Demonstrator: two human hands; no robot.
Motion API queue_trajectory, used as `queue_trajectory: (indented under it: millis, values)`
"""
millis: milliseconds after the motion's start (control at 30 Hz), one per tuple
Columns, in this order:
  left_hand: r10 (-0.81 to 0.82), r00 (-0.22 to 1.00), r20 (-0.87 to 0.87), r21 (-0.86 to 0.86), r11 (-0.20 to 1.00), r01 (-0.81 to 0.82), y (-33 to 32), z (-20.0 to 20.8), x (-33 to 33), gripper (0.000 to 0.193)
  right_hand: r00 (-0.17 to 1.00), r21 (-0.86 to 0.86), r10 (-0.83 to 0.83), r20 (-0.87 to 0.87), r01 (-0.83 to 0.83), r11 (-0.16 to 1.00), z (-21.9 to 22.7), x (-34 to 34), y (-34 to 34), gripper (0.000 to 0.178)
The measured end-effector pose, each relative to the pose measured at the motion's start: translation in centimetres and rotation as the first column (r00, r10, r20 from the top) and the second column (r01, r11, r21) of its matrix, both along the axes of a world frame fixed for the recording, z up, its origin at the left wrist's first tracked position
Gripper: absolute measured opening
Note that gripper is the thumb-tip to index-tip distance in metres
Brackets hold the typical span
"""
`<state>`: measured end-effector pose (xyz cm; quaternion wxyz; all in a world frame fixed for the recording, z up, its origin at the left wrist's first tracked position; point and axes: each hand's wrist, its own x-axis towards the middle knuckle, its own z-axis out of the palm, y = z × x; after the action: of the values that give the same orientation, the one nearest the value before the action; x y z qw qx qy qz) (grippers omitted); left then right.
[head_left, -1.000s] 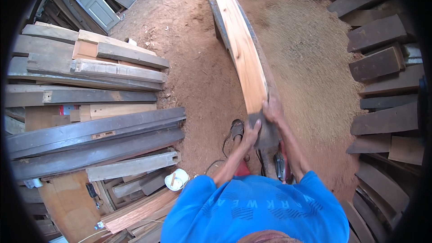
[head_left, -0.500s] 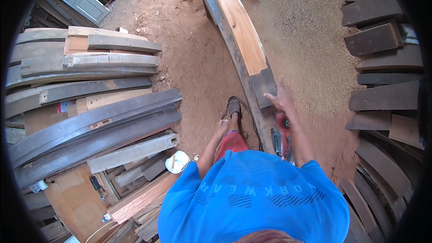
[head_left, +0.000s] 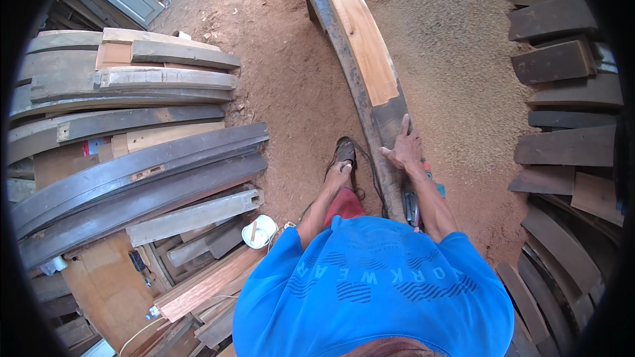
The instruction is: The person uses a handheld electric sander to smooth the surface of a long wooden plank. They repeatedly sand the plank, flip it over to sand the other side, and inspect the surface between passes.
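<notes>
A long wooden board (head_left: 357,33) lies lengthwise in front of me on a dark beam (head_left: 354,86). Most of its top is pale, bare wood, while the near end (head_left: 390,117) is dark grey. My right hand (head_left: 405,150) is over that dark end, fingers spread and holding nothing, with a finger pointing forward along the board. Under my right forearm, a power tool with red and teal parts (head_left: 433,182) is partly hidden. My left hand (head_left: 338,175) hangs by my knee, above my shoe (head_left: 344,150); its fingers are too small and turned away to read.
Curved dark timbers (head_left: 139,172) are stacked on the left, and more boards (head_left: 555,63) line the right. A white bucket (head_left: 260,232) with a stick in it stands at my left. Shavings (head_left: 456,73) cover the ground beyond the beam. A dark cable (head_left: 374,175) runs beside it.
My right hand has moved slightly left, over the board's dark end, and my forearm now covers more of the power tool. My left hand has shifted slightly right and forward.
</notes>
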<state>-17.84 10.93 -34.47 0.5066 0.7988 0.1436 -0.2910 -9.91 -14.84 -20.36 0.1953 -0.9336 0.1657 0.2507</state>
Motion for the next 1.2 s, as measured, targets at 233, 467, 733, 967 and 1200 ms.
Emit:
queue_trajectory:
  millis: [233, 467, 733, 967, 1200]
  values:
    - [0.050, 0.998, -0.038, 0.022, 0.999, -0.049, 2.1, -2.9, -1.8, 0.052, 1.000, -0.019, 0.001, 0.011, 0.000, 1.000, 0.6, 0.0, 0.7, 0.136]
    - [0.097, 0.993, -0.070, -0.167, 0.980, -0.108, -1.3, 3.1, 1.6, 0.063, 0.980, 0.340, -0.045, 0.196, -0.025, 0.940, -2.2, -3.2, 0.4, 0.136]
    - [0.086, 0.958, -0.273, -0.548, 0.804, -0.229, -7.2, 7.2, 5.3, 0.077, 0.998, 0.036, -0.060, 0.002, 0.059, 0.998, 3.6, -4.5, 3.8, 0.132]
    - [0.247, 0.959, -0.141, -0.473, 0.834, -0.285, -13.7, 10.2, 6.2, 0.070, 0.998, -0.024, -0.045, 0.031, 0.046, 0.999, 4.5, -4.5, 0.2, 0.126]
    - [0.021, 0.996, 0.082, -0.220, 0.975, -0.002, -11.6, 8.1, 10.4, 0.062, 0.999, 0.011, 0.011, 0.047, -0.011, 1.000, 5.4, -0.7, 0.1, 0.118]
